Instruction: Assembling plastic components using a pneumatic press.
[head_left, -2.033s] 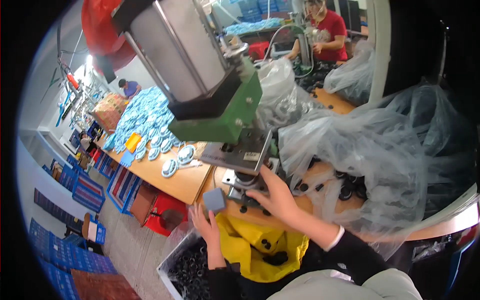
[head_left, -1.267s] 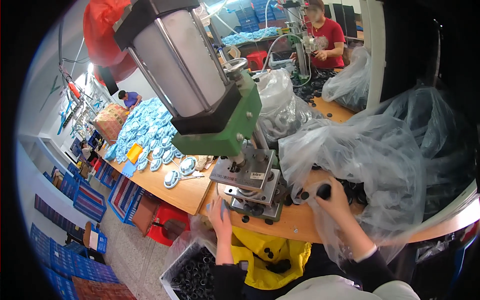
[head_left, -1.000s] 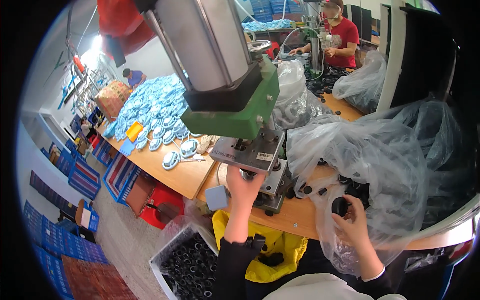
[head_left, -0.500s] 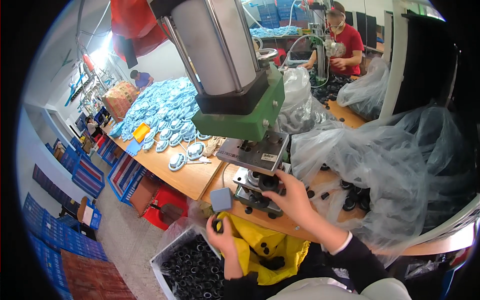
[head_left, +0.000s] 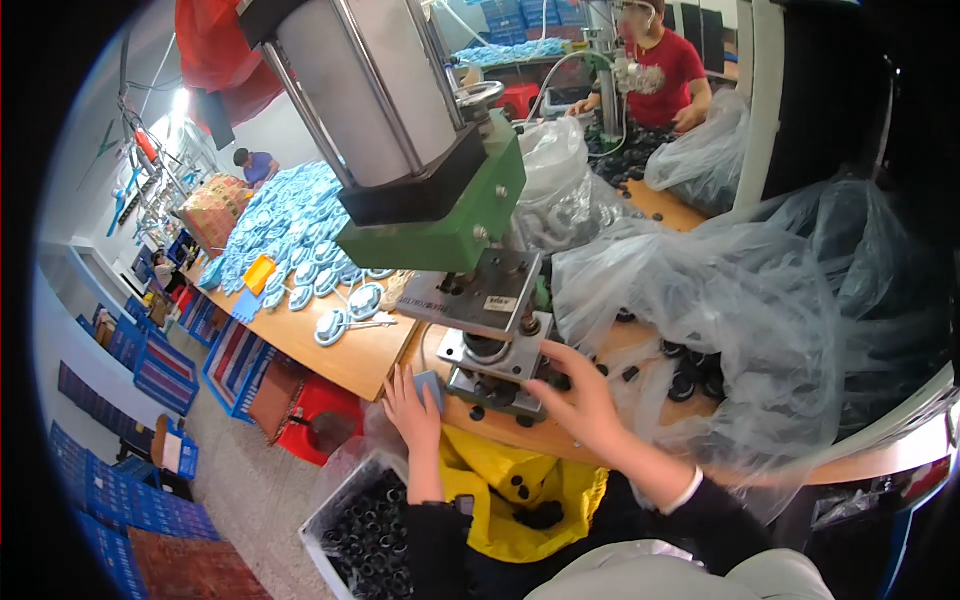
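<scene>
My left hand [head_left: 413,420] lies with fingers spread against the small blue-grey box [head_left: 431,388] at the table's front edge, with nothing seen in it. My right hand [head_left: 583,402] is open beside the lower metal die [head_left: 525,357] of the press, thumb and fingers apart. A black ring-shaped part [head_left: 487,347] sits in that die. Above it hangs the upper steel plate [head_left: 480,295], under the green press head [head_left: 440,225] and its grey cylinder [head_left: 365,95]. A yellow bag [head_left: 575,500] with several black parts lies open below the table edge.
Black rings fill a white-rimmed bin [head_left: 325,555] at lower left. Clear plastic sheeting [head_left: 700,290] covers the right of the table, with black parts nearby. Light-blue parts [head_left: 290,225] pile up on the left table [head_left: 350,355]. A person in red [head_left: 665,75] works behind.
My left hand has let go of a black ring and moved up to the blue-grey box. My right hand has released the black ring at the die and drawn back slightly. The view has shifted.
</scene>
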